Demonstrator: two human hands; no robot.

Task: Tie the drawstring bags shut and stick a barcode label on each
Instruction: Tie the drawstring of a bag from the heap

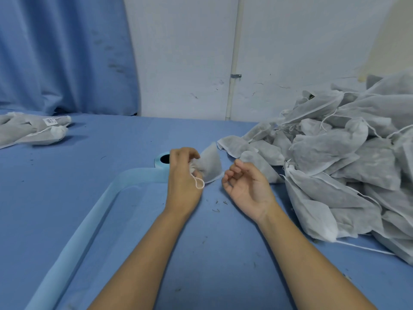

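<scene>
A small white drawstring bag (210, 163) sits near the middle of the blue table (116, 139). The left hand (184, 175) pinches its gathered neck, wrist bent, with a loop of string (200, 184) hanging below the fingers. The right hand (245, 186) hovers just beside it, palm up, fingers loosely curled, grasping nothing. Behind the left hand lies a label roll (162, 161). A heap of bags (346, 157) fills the table's right edge. Labelled bags (33, 130) lie at the far left edge.

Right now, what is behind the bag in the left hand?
The light-blue label roll sits behind the bag, its dark core showing. The left hand and bag cover its right side, so any labels left there cannot be seen.
</scene>
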